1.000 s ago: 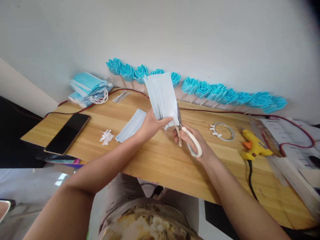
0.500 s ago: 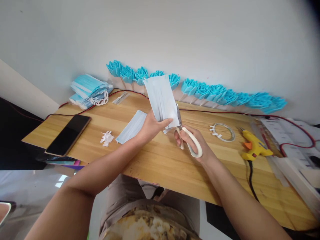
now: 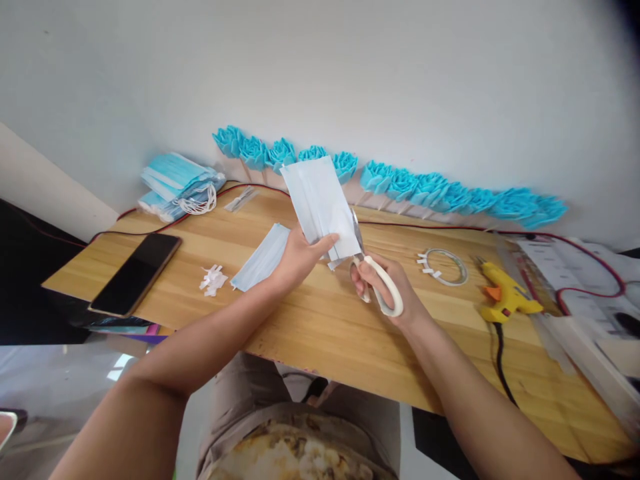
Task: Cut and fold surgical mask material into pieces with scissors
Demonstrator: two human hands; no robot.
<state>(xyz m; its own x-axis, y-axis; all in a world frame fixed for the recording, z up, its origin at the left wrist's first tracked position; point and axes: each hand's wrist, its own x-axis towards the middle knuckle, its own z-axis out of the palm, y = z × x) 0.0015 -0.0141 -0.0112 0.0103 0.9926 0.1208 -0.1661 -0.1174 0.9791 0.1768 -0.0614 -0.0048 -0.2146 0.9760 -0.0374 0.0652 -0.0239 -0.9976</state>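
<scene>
My left hand (image 3: 299, 256) pinches the lower edge of a pale blue face mask (image 3: 320, 203) and holds it upright above the wooden table (image 3: 320, 320). My right hand (image 3: 387, 288) grips white-handled scissors (image 3: 373, 273), whose blades reach up along the mask's right edge. Another flat mask (image 3: 261, 257) lies on the table just left of my left hand. A small pile of white cut scraps (image 3: 213, 278) sits further left.
A row of blue mask flowers (image 3: 400, 183) leans against the wall. A stack of masks (image 3: 177, 187) is at back left, a black phone (image 3: 136, 273) at left. A tape roll (image 3: 444, 265), a yellow glue gun (image 3: 507, 293) and a red cable (image 3: 590, 267) lie at right.
The mask has tilted and dropped slightly in my left hand. The scissors stay at its right edge with little other movement.
</scene>
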